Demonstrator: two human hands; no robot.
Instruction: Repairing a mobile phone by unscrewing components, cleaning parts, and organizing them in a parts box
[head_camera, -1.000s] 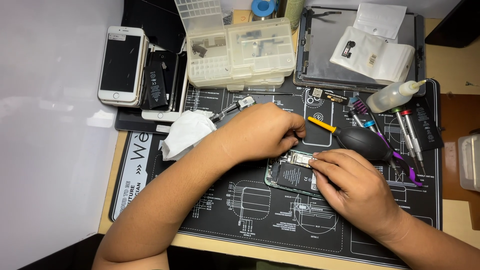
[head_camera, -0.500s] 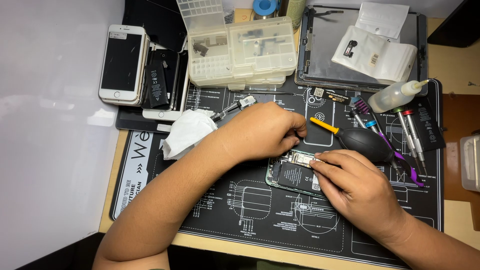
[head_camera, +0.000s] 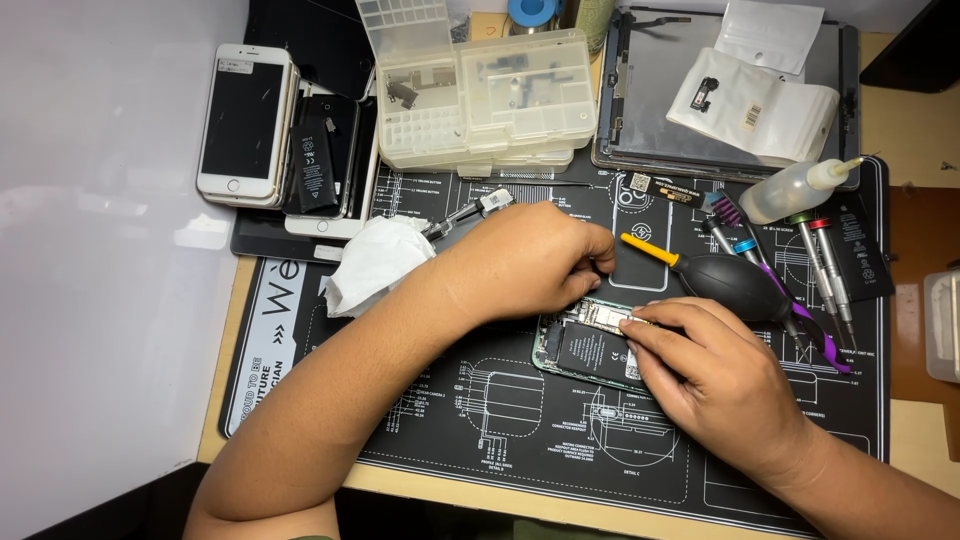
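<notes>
1. The left hand (head_camera: 525, 262) lay curled over the far edge of the opened phone (head_camera: 590, 345), fingers drawn together and pressed down on it; whether they pinched a tool could not be told, as the fingertips were hidden.
2. The right hand (head_camera: 715, 375) rested on the phone's right side, thumb and forefinger closed together at the circuit board near its far end; anything held between them was too small to make out.
3. Against the views from a second and half a second before, both hands kept the same posts. Only slight finger shifts were noted. The phone had not moved on the black work mat (head_camera: 480, 420).
4. The work on the open phone therefore appeared to be in mid-step, not finished.
5. Just right of the hands lay a black air blower (head_camera: 725, 275) with a yellow nozzle, with screwdrivers (head_camera: 825, 265) beyond. A crumpled white cloth (head_camera: 375, 262) sat left of the left wrist; a clear parts box (head_camera: 485, 100) stood at the far side.
</notes>
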